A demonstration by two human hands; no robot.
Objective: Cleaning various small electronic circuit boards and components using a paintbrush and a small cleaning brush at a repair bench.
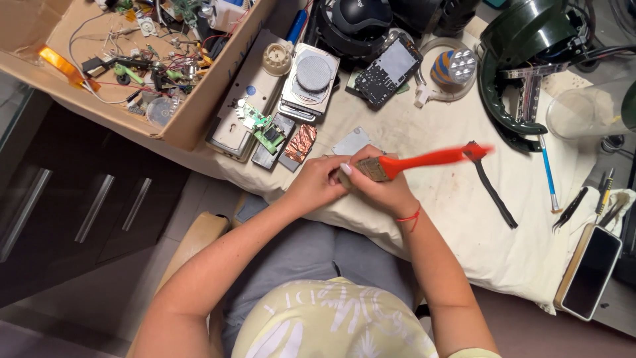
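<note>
The right hand [384, 189] is clenched around a paintbrush [424, 161] with a bright orange-red handle, gripping it at the metal band so the handle points off to the right and blurs at its tip; the left hand [318, 182] is pressed up against it from the left, fingers curled in toward the bristles, and whether it grips something small underneath I cannot tell, since the hands hide it; a thin red string circles the right wrist. Both hands hover at the near edge of the tabletop [464, 219], which is draped in a stained cream cloth.

Just beyond the hands lie a small grey metal plate [352, 140] and a crumpled piece of copper foil [301, 142]; to the left of those sits a green circuit board [262, 129] on a long grey panel. Further off rest a round speaker grille [313, 73] and a dark rectangular board [387, 69]. To the right of the brush a black strap [493, 192] lies on the cloth; beyond it, a blue-handled tool [547, 171], black tweezers [570, 209] and a phone [591, 272] at the near right corner. At the far left an open cardboard box [192, 113] holds a tangle of wires and small parts; at the far right stands a dark green curved housing [523, 46].
</note>
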